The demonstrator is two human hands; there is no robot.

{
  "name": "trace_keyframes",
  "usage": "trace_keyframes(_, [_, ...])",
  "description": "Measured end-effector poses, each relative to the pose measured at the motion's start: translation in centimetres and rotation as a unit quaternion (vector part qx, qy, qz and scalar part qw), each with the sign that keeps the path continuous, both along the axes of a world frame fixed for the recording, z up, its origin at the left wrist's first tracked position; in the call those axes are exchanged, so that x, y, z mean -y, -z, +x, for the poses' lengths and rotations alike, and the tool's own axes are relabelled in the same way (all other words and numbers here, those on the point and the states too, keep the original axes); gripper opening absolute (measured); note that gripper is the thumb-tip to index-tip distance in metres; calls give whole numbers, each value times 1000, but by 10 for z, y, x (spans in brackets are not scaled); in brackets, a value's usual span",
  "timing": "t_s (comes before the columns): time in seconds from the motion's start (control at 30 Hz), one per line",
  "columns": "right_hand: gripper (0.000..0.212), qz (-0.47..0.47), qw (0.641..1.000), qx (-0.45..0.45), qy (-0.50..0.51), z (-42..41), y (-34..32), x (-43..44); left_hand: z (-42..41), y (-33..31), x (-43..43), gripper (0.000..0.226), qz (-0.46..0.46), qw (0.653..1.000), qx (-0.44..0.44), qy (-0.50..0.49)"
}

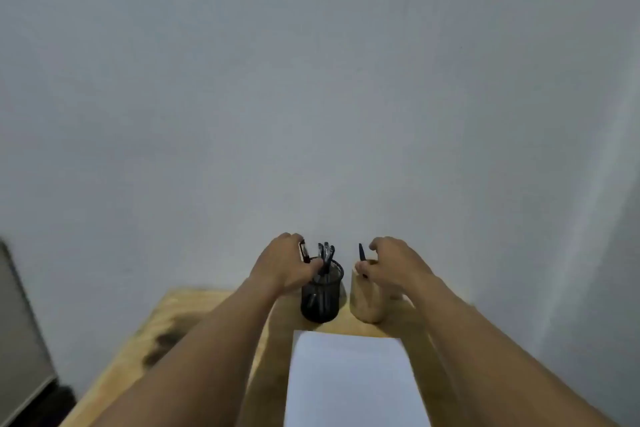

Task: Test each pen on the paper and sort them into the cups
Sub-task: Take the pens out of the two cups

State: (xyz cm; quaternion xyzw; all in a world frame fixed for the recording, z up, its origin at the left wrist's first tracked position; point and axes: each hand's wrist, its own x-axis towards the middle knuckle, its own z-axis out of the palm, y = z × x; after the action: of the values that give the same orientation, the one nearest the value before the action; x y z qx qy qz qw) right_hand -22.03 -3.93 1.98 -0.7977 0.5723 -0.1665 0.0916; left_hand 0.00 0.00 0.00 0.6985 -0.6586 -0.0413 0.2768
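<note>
A black mesh cup (320, 302) stands at the far edge of the wooden table, with several dark pens (325, 253) sticking up out of it. Beside it on the right stands a tan wooden cup (367, 302). My left hand (284, 263) is at the mesh cup's left rim, fingers closed on a pen with a red tip (304, 251). Over the tan cup, my right hand (391, 267) pinches a dark pen (362, 255) held upright at the cup's mouth. A white sheet of paper (349, 378) lies in front of the cups, between my forearms.
The wooden table (194, 315) has a dark stain on its left side and butts against a plain grey wall (311, 97). A grey cabinet edge (17, 322) shows at the lower left, off the table.
</note>
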Motion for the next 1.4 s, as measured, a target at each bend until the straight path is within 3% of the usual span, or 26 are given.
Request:
trace_keyframes(0.17, [27, -32, 999, 11, 11, 11, 20, 23, -2, 22, 22, 58, -15, 999, -23, -46])
trace_keyframes(0.33, [28, -63, 998, -8, 18, 17, 32, 33, -12, 31, 29, 57, -26, 997, 9, -74])
trace_keyframes(0.57, [25, -73, 996, 33, 25, 21, 43, 42, -26, 36, 40, 60, -31, 995, 4, -96])
trace_keyframes(0.97, [15, -33, 987, 157, 20, 10, 41, 46, -46, 37, 47, 24, -46, 995, -29, -82])
trace_keyframes(1.23, [15, -35, 979, 200, 20, 3, 40, 44, -40, 39, 52, 38, -20, 996, -82, -26])
trace_keyframes(1.4, [16, -28, 978, 205, 23, 1, 41, 44, -41, 34, 52, 45, 5, 998, -65, -15])
